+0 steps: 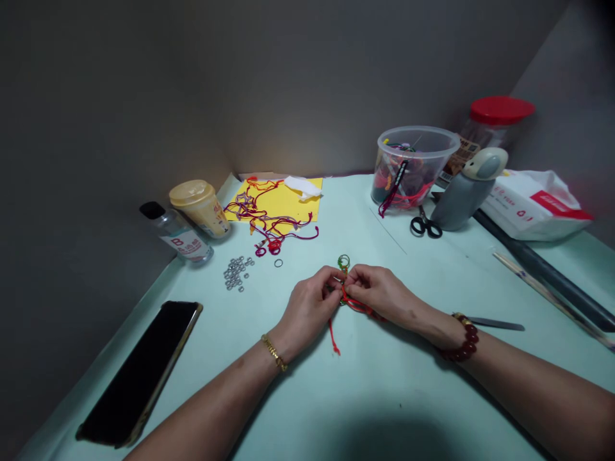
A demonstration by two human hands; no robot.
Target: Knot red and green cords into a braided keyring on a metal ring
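Well, the left hand [307,308] and right hand [384,296] are nearly shut, pinching a red cord [353,303] between them, maybe to keep it tight. The cord runs sideways above the desk [432,397]. A green ring [343,262] points away from the person, and one loose end hangs toward them. Small metal rings [235,272] sit farther left.

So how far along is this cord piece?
Apparently done: red and purple cords with looped ends lie on the yellow card. In hand: the left hand and right hand pinch a red cord below a green ring. Left, perhaps: small metal rings lying loose on the mat.
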